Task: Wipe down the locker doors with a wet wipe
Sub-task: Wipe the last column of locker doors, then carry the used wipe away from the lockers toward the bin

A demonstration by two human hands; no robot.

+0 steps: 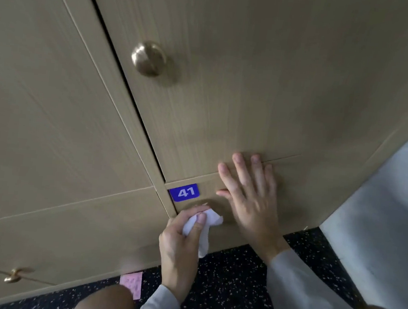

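The left hand (179,250) pinches a crumpled white wet wipe (203,227) and presses it against the lower locker door (302,190), just below a blue number plate (184,192) reading 41. The right hand (251,199) lies flat, fingers spread, on the same door beside the wipe. Above, a round brass knob (149,58) sits on the upper locker door (257,71). A pink note (131,284) lies on the dark speckled floor (234,283).
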